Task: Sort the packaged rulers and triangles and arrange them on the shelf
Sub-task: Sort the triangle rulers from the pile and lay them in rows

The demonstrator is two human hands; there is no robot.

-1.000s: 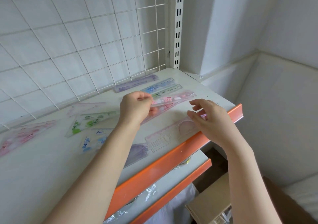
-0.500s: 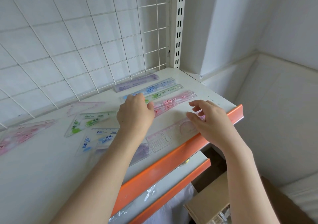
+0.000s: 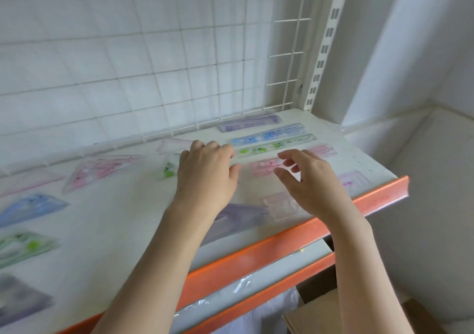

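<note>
White shelf, orange-edged, is bearing packaged rulers and triangles in clear wrap; the frame is blurring with motion.

Far left, front to back: a purple triangle, a green triangle and a blue triangle are lying flat in a column, apart from one another. Behind them a pink triangle is lying near the wire grid.

Centre: a green-printed packet is showing just left of the left hand. That hand is hovering palm down, fingers loosely curled, holding nothing; whether it is touching the shelf cannot be told. A purple packet is lying under its wrist, near the front edge.

Right of centre: the right hand is hanging with fingers spread and relaxed, gripping nothing, above a pink ruler and a pink stencil.

Back right, rear to front: a purple ruler, a blue ruler and a green ruler are lying side by side in parallel, the pink ruler closing the row.

Below: a second shelf is showing.
</note>
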